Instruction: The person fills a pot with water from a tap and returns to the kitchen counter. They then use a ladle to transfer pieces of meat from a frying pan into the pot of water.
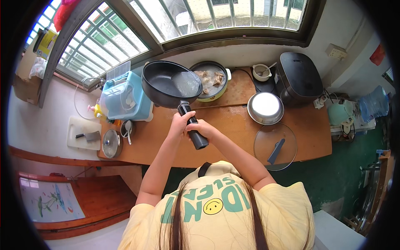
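Note:
My left hand [180,121] and my right hand [203,128] are both wrapped round the black handle of a deep frying pan [160,79]. Held above the table, the pan leans to the right. Clear liquid [186,84] gathers at its right side. That side of the rim overlaps the left edge of a yellow-green cooking pot [218,95]. Inside the pot, meat pieces [218,78] sit in cloudy broth. Whether liquid is running over the pan's rim cannot be made out.
Left on the wooden table [229,146] are a blue dish box [143,100], a lidded small pot [111,143] and a cleaver [91,136] on a white board [77,125]. To the right are a metal bowl [266,107], a glass lid [285,156] overhanging the front edge and a black appliance [301,77].

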Demonstrator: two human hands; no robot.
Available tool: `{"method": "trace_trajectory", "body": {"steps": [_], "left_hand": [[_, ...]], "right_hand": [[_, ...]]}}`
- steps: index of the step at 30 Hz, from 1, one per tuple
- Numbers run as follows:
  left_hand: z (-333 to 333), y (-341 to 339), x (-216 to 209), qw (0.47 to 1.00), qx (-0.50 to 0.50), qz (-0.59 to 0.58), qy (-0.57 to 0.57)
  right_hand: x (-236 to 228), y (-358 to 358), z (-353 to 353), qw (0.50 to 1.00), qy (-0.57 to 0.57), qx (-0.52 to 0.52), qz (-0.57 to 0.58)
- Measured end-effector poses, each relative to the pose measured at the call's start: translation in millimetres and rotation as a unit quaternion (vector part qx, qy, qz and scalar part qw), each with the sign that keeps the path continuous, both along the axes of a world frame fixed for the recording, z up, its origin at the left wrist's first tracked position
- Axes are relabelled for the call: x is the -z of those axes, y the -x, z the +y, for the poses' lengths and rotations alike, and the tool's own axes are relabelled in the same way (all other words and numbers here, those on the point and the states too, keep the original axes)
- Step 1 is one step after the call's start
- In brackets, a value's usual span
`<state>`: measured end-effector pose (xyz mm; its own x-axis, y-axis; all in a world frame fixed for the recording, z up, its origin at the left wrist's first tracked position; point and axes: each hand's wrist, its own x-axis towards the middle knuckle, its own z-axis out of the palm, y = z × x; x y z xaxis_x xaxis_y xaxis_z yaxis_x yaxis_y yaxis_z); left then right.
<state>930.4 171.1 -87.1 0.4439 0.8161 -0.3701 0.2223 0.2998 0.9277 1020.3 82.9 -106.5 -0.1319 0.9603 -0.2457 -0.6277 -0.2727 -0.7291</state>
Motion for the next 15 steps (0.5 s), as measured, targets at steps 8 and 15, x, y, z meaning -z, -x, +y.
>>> {"method": "trace_trajectory", "body": {"steps": [8, 15], "left_hand": [[-2.1, 3.0, 1.7, 1.0, -0.003, -0.001, -0.007], [-4.1, 6.1, -0.5, 1.0, -0.008, -0.007, -0.002]], "right_hand": [[-3.0, 2.1, -3.4, 1.0, 0.004, -0.007, -0.009], [-0.3, 5.2, -2.6, 1.0, 0.002, -0.011, -0.007]]}}
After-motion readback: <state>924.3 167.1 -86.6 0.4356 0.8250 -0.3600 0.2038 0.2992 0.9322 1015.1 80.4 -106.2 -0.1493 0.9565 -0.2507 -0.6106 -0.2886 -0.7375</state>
